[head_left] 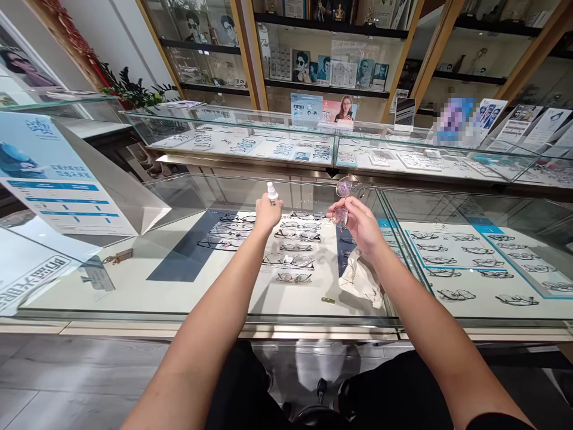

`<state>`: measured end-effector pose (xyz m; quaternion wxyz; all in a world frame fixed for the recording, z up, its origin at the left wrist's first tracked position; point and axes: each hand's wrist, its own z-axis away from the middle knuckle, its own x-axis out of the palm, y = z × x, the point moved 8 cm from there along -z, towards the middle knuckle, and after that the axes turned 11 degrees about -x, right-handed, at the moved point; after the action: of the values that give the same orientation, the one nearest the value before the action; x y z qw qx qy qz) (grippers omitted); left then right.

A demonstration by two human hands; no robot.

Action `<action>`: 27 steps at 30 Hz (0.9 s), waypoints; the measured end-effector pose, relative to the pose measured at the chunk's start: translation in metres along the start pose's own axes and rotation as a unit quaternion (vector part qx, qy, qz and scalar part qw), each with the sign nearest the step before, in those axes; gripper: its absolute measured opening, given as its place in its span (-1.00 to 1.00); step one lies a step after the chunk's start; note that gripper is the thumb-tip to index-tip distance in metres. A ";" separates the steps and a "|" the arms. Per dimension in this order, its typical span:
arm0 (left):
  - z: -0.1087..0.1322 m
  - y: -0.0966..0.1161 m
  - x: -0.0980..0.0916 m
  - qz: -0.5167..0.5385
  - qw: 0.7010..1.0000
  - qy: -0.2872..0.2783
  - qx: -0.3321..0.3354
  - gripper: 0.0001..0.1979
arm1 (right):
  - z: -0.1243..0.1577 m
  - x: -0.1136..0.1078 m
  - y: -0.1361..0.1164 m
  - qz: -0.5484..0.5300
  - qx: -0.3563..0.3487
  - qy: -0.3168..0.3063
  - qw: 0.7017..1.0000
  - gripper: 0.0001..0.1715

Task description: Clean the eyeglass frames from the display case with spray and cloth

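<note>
My left hand (267, 214) is wrapped round a small white spray bottle (271, 190), whose top sticks up above the fist. To the right, my right hand (362, 224) pinches a pair of thin-rimmed eyeglasses (344, 187) held up on edge, one lens above the other. The lenses carry a purplish reflection. Below the right wrist, a crumpled cream cloth (362, 280) lies on the glass counter top. Both hands are above the counter, apart from each other.
Beneath the glass, several rows of eyeglasses (293, 261) are laid out in the display case (242, 301). A large folded sign (67, 179) stands at left. More eyeglasses fill the right-hand case (461, 248). Behind runs a second glass showcase (250, 128), with shelves beyond.
</note>
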<state>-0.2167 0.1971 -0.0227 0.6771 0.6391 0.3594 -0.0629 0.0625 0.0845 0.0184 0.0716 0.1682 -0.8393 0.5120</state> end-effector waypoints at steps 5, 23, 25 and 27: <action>0.001 -0.006 -0.002 -0.033 0.999 -0.014 -0.031 -0.81 | 0.000 0.000 -0.001 -0.008 0.001 0.003 1.000 -0.55; 0.105 0.074 -0.043 0.080 0.977 0.129 0.152 -0.33 | -0.013 -0.022 -0.021 0.007 -0.042 0.043 0.998 -0.57; 0.141 0.096 -0.022 0.091 0.961 -0.012 0.260 -0.59 | -0.017 -0.031 -0.026 -0.001 -0.057 0.056 0.997 -0.56; 0.183 0.107 0.013 0.055 0.909 -0.219 0.350 -0.72 | -0.020 -0.037 -0.028 -0.013 -0.067 0.065 0.996 -0.56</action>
<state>-0.0745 0.0539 0.0438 0.4741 0.8241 0.1215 -0.2853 0.1056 0.0979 0.0399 0.1437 0.1408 -0.8631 0.4631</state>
